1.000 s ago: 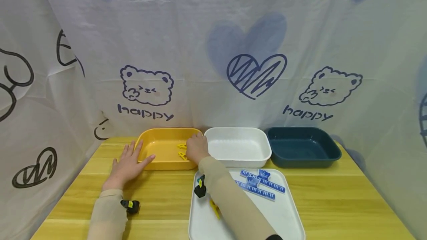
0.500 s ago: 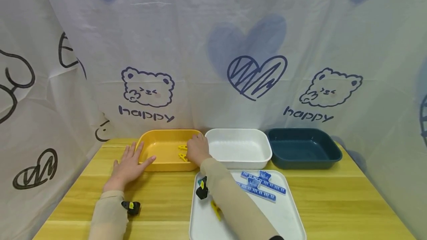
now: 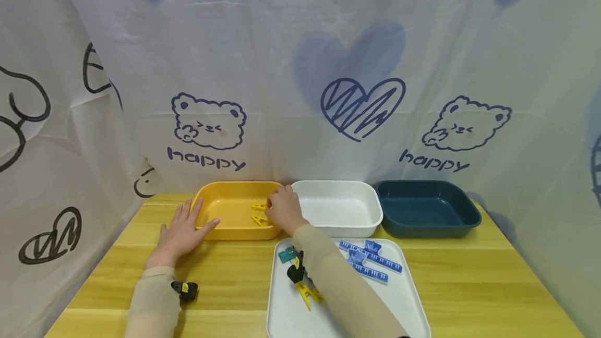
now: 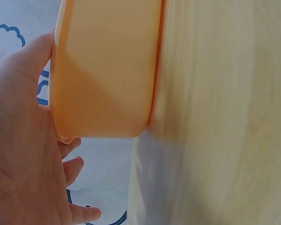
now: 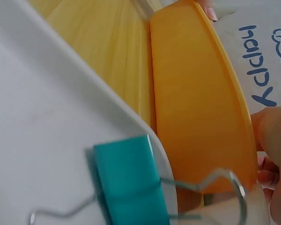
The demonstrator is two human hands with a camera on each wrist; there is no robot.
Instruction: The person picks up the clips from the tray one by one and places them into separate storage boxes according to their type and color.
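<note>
My left hand lies with spread fingers against the left end of the yellow bin, its thumb over the front rim. In the left wrist view, fingers show beyond the bin's edge. My right hand is over the bin's right end with bent fingers, close to two yellow clips inside. I cannot tell whether its hidden fingertips hold anything. Below the right wrist, the white tray bears a teal binder clip, another yellow clip and two blue long clips with piano-key print.
A white bin and a dark teal bin stand in a row right of the yellow one. Behind them hangs a printed cloth. Wooden tabletop extends around the tray and bins.
My right hand has shifted slightly right, showing more of the yellow clips in the bin and of the teal and yellow clips on the tray. My left hand stays put.
</note>
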